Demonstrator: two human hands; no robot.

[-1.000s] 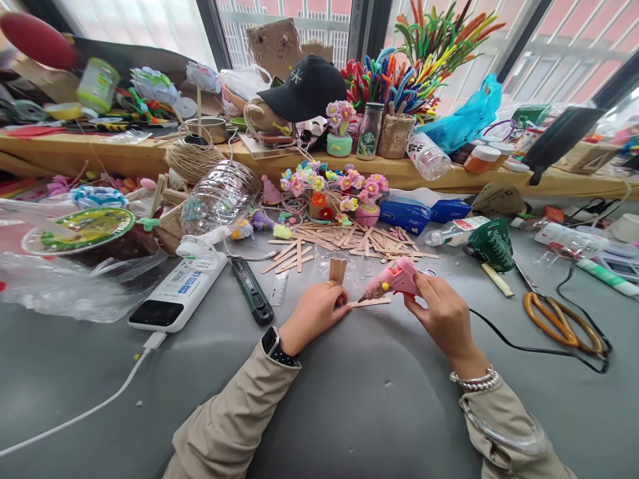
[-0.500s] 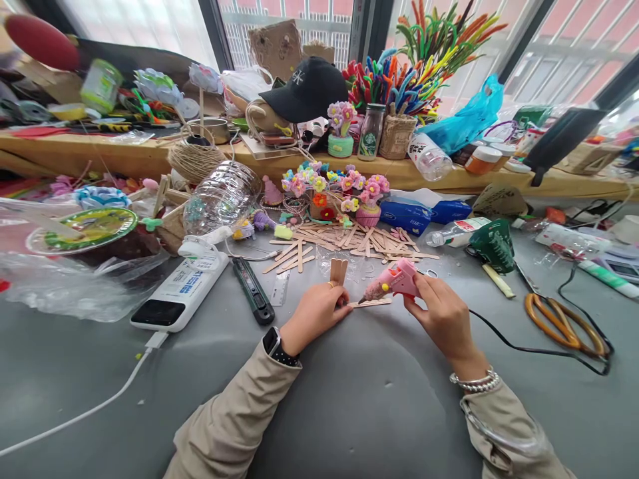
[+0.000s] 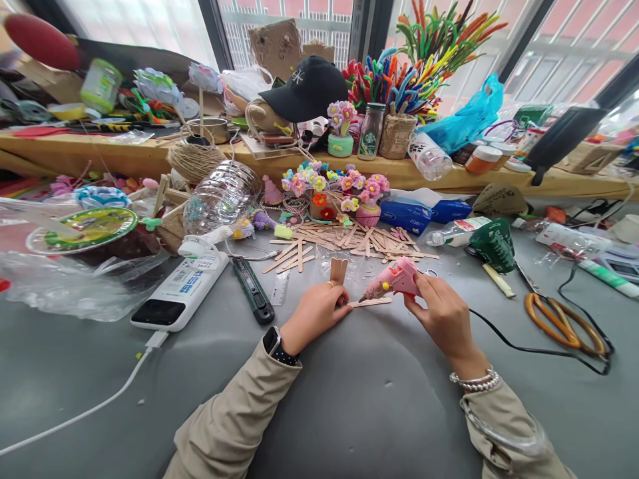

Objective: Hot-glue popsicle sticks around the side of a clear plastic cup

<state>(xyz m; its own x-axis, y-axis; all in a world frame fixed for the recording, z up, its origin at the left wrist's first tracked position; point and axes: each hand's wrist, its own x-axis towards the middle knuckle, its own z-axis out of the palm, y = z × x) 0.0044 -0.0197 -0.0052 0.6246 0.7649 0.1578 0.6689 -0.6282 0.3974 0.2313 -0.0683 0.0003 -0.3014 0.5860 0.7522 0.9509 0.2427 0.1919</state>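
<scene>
My right hand grips a pink glue gun, its nozzle pointing down-left at a flat wooden stick lying on the grey table. My left hand is closed in a pinch on the left end of that stick and presses it to the table. Just behind my left fingers stand a few joined wooden sticks. The gun's black cord trails off to the right.
A pile of loose wooden sticks lies behind the hands, with pipe-cleaner flowers beyond. A white power strip and black utility knife lie left. Orange-handled scissors and a green tape dispenser sit right.
</scene>
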